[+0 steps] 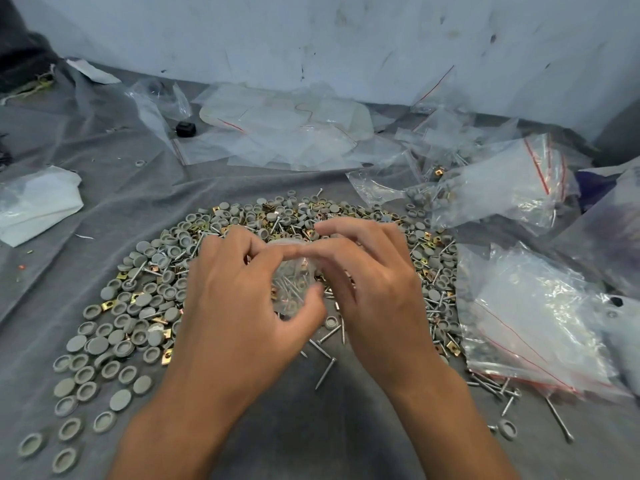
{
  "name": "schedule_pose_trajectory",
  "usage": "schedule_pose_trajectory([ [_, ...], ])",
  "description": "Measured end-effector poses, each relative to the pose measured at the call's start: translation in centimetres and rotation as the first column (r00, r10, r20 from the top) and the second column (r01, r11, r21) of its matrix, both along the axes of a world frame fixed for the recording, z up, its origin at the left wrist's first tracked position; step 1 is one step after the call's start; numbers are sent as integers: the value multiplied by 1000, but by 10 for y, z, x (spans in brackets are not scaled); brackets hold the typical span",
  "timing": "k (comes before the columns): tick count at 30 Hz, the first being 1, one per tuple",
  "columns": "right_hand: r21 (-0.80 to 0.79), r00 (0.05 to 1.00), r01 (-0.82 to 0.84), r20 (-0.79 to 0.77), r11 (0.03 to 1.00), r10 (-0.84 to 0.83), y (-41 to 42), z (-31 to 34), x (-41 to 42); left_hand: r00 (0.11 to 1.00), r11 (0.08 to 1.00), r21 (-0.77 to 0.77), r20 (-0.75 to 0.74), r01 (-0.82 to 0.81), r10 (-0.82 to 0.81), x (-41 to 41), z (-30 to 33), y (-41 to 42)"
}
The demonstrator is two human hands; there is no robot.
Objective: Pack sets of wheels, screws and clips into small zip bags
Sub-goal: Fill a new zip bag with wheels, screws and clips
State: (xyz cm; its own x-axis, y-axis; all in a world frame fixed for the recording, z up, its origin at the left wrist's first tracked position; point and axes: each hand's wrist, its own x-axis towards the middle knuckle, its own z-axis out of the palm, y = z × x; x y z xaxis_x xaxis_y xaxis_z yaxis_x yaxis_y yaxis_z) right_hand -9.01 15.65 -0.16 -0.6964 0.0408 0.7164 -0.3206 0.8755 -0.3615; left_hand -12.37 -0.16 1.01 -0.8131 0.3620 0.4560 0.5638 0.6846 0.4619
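I've got both hands meeting over the middle of the pile. My left hand (239, 303) and my right hand (374, 289) are both pinching one small zip bag (292, 282), fingertips curled onto its top edge, left thumb against its lower side. The bag is clear and mostly hidden behind my fingers; I can see several screws inside, but I can't count them, and I can't tell if wheels or clips are in there too. Whether the zip is sealed is blocked by my fingers.

Under and around the hands lies the heap: grey wheels (121, 323), far too many to count, brass-coloured clips (167, 356) mixed among them, and loose screws (325, 374) trailing toward me. My forearms cover the near middle of the heap.

Open room: bare grey cloth (104, 188) to the left and just in front of me between my arms. To the right it's crowded, with filled bags (512, 188) piled and a large bag (540, 327) with red zip lines running off the frame's right edge. Flat empty bags (277, 129) lie at the back by the wall (346, 39), overlapping, number unclear. A small black object (186, 128) sits beside them, too small to identify. White crumpled plastic (38, 202) is cut off at the left edge.
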Motion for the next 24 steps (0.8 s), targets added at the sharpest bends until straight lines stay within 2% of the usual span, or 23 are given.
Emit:
schedule_pose_trajectory([
  [4, -99, 995, -57, -82, 993, 49, 9, 8, 3, 992, 994, 68, -99, 81, -74, -3, 7, -8],
  [6, -184, 993, -68, -108, 981, 48, 14, 11, 6, 987, 963, 223, -83, 150, -134, -5, 9, -12],
  [8, -276, 993, -81, -109, 958, 52, 15, 13, 9, 988, 909, 390, -18, 145, -150, -7, 9, -17],
  [12, -562, 987, -156, -55, 812, 151, 13, 14, 14, 984, 853, 517, 95, 78, -148, -9, 2, -15],
  [14, -648, 973, -181, -10, 740, 230, 14, 14, 15, 981, 817, 573, 112, 68, -160, -10, -1, -12],
  [17, -721, 950, -186, 40, 667, 309, 16, 12, 16, 979, 793, 607, 123, 53, -160, -12, -3, -10],
  [24, -768, 962, -142, 43, 624, 271, 23, 12, 14, 988, 814, 578, 93, 45, -121, -13, -2, -8],
])
